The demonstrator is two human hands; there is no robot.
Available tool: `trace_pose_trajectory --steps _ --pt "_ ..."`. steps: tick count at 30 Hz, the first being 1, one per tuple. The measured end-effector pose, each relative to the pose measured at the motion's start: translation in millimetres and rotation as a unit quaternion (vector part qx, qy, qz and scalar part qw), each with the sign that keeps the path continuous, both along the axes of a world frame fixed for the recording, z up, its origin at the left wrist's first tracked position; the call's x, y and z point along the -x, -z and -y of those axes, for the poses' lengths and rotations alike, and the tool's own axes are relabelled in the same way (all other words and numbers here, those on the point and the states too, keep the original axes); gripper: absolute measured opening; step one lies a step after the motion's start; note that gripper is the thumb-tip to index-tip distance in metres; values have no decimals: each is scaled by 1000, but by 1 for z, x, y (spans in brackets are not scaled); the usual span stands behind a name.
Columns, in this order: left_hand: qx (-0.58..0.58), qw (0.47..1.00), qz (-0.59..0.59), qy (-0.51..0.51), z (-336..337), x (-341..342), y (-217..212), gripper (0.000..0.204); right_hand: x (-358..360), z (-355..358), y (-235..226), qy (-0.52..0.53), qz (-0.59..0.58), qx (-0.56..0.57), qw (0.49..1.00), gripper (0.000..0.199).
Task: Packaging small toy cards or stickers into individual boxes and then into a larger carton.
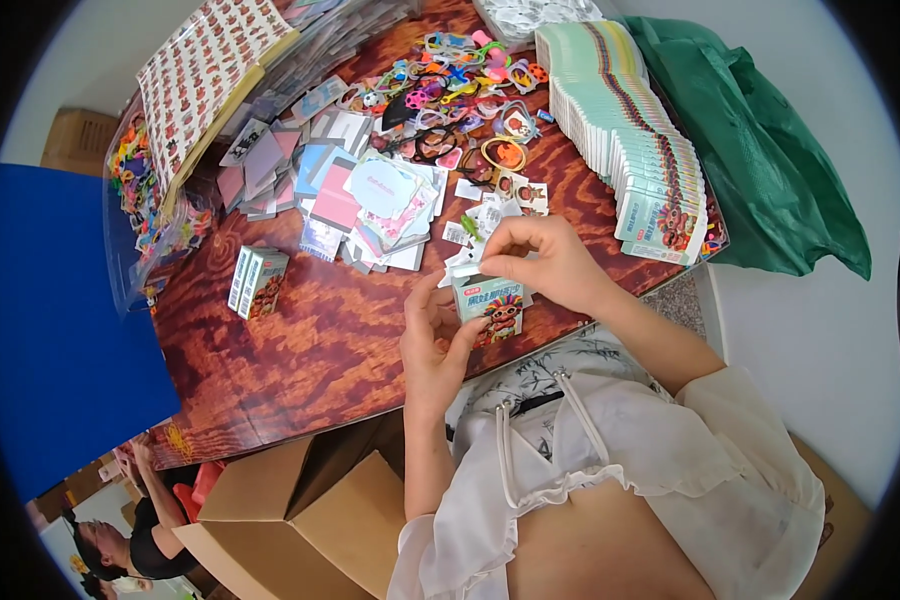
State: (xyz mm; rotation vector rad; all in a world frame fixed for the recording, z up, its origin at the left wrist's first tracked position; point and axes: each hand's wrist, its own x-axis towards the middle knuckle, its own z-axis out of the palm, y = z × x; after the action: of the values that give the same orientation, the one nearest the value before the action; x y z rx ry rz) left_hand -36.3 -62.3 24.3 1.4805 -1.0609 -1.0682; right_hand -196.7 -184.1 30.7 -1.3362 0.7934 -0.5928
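So I've got a little printed box (492,305) pinched in my left hand (436,345), thumb and fingers on its side, held just above the near edge of the reddish wood bench (310,340). My right hand (540,262) is at the top of the box, fingertips closed on its white flap. Two finished boxes (258,282) lie off to the left, a long row of flat ones (640,140) runs along the right, and a heap of colourful rings and clips (460,80) sits at the back.
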Motion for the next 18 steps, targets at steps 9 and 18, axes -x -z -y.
trace_pose_trajectory --steps 9,18 --pt "6 998 -65 -1 -4 -2 4 65 8 12 8 -87 13 111 990 10" --pt "-17 998 -48 26 1 -4 -5 64 9 10 0 -125 -34 204 970 15"
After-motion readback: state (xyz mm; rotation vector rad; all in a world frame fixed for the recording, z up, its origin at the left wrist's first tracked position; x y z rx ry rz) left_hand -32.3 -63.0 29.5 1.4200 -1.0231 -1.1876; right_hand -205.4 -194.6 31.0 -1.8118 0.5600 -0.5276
